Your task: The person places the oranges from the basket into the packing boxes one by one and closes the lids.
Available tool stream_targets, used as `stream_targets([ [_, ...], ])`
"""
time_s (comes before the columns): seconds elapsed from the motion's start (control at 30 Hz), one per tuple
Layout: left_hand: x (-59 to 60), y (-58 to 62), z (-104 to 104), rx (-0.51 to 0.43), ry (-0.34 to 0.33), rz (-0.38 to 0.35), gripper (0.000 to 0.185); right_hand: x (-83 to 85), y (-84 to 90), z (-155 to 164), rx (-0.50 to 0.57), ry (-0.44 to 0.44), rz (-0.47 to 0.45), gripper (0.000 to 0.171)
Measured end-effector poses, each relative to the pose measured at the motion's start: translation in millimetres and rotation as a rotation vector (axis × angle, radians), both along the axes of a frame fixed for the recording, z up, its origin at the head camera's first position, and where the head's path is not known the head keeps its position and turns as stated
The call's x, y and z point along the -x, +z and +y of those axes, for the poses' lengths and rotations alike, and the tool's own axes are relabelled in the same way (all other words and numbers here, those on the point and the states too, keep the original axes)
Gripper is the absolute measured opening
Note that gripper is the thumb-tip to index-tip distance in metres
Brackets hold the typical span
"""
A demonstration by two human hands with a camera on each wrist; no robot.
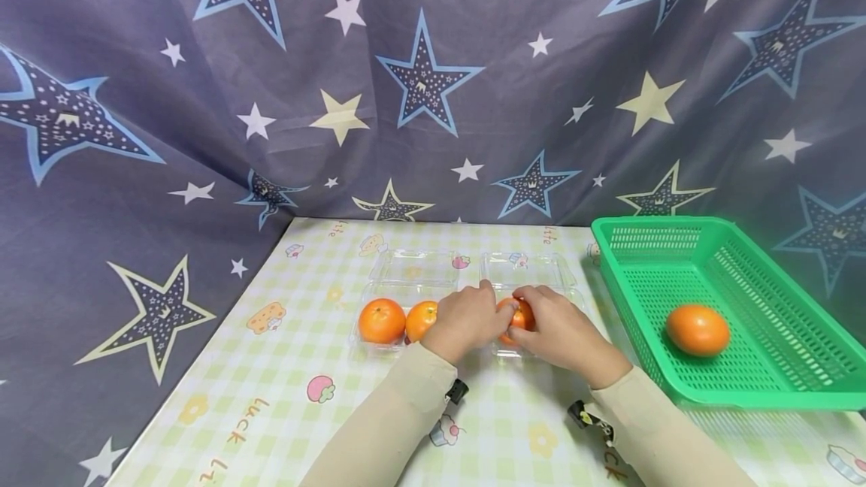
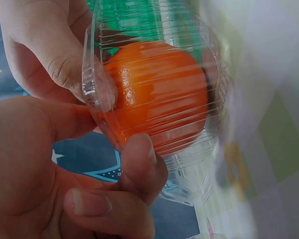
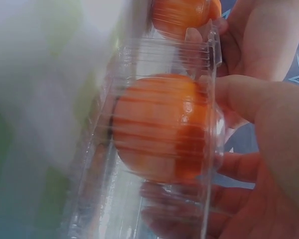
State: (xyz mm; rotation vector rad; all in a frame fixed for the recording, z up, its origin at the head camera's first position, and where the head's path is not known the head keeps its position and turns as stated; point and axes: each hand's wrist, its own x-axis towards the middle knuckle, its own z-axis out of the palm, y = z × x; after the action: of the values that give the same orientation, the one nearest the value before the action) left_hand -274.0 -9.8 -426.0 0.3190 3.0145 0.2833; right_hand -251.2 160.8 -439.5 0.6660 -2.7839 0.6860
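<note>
Two oranges [image 1: 401, 320] sat boxed at left, both hands [image 1: 514, 325] gripped a third orange [image 1: 521, 314] in its clear box [image 2: 199, 124], one remained in the basket [image 1: 778, 367].

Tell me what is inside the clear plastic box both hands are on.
One orange shows inside the right clear box, seen through its ribbed wall in both wrist views. The left hand and right hand cover most of the tray, so any other contents are hidden.

head looks down; wrist views close (sharing orange [image 2: 159, 97]).
</note>
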Motion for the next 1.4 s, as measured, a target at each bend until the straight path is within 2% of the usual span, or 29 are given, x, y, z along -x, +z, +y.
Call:
stream_targets([
  [0.33,0.9,-1.1,0.0,-0.007,-0.002,0.012,0.069,-2.0,4.7,0.1,-0.022,-0.013,-0.03,0.046],
  [0.63,0.5,-0.6,-0.6,-0.009,-0.003,0.02,0.07,-3.4,7.8,0.3,-0.051,-0.018,-0.042,0.054],
  [0.9,0.4,-1.5,-0.9,-0.018,-0.01,0.026,0.063,-5.1,11.9,3.1,-0.067,-0.038,-0.056,0.056],
  [1.13,-1.1,-1.6,-1.4,-0.004,-0.002,0.01,0.069,-7.2,18.0,3.9,-0.077,-0.031,-0.082,0.055],
  [1.4,0.9,-2.4,-0.7,-0.013,-0.008,0.023,0.066,-8.7,25.2,5.4,-0.085,-0.026,-0.051,0.055],
])
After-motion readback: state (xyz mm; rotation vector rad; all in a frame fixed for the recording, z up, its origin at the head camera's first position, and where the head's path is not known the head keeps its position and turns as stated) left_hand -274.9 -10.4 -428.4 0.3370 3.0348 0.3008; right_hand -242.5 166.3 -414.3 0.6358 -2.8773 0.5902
